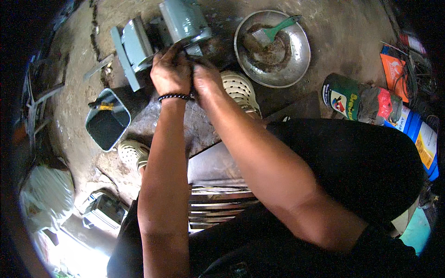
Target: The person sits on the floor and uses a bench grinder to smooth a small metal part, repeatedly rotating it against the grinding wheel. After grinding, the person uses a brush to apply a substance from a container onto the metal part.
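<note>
Fingers of left hand and right hand are curled close together; grip cannot be determined. Grey metalwork lies at their far side; rightward, metal bowl containing green-handled brush.

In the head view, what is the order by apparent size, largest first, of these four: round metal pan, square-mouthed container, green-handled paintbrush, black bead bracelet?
1. Round metal pan
2. Square-mouthed container
3. Green-handled paintbrush
4. Black bead bracelet

All four look clearly different in size here.
</note>
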`<control>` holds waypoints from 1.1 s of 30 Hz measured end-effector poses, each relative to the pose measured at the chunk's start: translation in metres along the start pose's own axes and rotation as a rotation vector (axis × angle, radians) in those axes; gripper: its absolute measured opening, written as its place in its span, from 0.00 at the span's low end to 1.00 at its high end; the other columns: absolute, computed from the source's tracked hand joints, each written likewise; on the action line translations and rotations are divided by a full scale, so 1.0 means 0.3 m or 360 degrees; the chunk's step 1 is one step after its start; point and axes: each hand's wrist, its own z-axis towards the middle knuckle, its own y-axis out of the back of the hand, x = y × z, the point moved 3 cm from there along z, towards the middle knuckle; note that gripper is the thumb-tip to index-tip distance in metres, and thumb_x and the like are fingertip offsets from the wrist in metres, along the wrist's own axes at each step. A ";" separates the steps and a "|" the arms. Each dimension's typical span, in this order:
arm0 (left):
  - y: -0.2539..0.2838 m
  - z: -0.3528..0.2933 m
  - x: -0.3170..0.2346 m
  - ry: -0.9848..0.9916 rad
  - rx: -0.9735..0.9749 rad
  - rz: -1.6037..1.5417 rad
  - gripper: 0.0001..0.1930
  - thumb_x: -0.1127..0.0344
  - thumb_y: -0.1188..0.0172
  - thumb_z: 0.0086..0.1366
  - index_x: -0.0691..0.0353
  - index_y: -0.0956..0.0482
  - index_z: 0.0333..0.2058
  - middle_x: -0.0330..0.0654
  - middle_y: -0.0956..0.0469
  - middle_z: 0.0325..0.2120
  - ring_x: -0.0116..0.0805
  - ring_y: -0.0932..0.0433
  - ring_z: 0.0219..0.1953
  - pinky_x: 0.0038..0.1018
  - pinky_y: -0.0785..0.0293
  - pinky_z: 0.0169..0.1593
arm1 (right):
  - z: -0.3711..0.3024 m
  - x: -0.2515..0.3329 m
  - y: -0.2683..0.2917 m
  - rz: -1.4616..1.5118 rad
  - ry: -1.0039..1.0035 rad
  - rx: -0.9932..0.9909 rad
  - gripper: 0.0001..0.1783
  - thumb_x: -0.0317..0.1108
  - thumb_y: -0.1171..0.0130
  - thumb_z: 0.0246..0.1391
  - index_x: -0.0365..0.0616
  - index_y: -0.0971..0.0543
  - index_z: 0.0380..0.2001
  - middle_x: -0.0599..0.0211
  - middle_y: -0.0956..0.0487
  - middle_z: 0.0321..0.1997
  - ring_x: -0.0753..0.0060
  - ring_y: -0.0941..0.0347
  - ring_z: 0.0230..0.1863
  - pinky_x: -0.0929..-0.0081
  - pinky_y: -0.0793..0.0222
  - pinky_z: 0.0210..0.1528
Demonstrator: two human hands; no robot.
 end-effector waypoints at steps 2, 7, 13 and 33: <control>-0.018 0.018 0.020 0.0116 0.0019 0.0070 0.11 0.65 0.38 0.55 0.59 0.16 0.37 0.51 0.19 0.36 0.48 0.21 0.40 0.36 0.25 0.47 | 0.019 -0.005 -0.003 0.0083 0.0124 0.0102 0.16 0.34 0.45 0.53 0.41 0.22 0.45 0.61 0.21 0.44 0.67 0.26 0.43 0.71 0.31 0.47; -0.057 0.030 0.056 0.0084 0.0039 0.0133 0.11 0.61 0.39 0.57 0.57 0.16 0.37 0.50 0.19 0.36 0.48 0.20 0.39 0.35 0.25 0.45 | 0.069 -0.018 -0.016 -0.0010 0.0238 0.0152 0.15 0.32 0.46 0.54 0.40 0.21 0.44 0.60 0.20 0.44 0.67 0.27 0.43 0.72 0.32 0.48; -0.095 0.054 0.068 -0.0091 0.0104 0.0346 0.12 0.58 0.41 0.58 0.53 0.16 0.38 0.48 0.19 0.36 0.49 0.21 0.37 0.36 0.25 0.44 | 0.068 -0.008 0.009 -0.0045 0.0183 0.0099 0.14 0.33 0.48 0.56 0.42 0.21 0.44 0.60 0.20 0.44 0.67 0.27 0.44 0.71 0.32 0.49; -0.090 0.055 0.044 -0.0099 -0.0010 0.0216 0.11 0.62 0.39 0.53 0.55 0.16 0.35 0.46 0.18 0.31 0.47 0.20 0.34 0.37 0.24 0.41 | 0.085 -0.007 -0.007 0.0005 0.0124 0.0197 0.18 0.34 0.54 0.57 0.34 0.24 0.46 0.54 0.22 0.46 0.61 0.27 0.47 0.67 0.32 0.51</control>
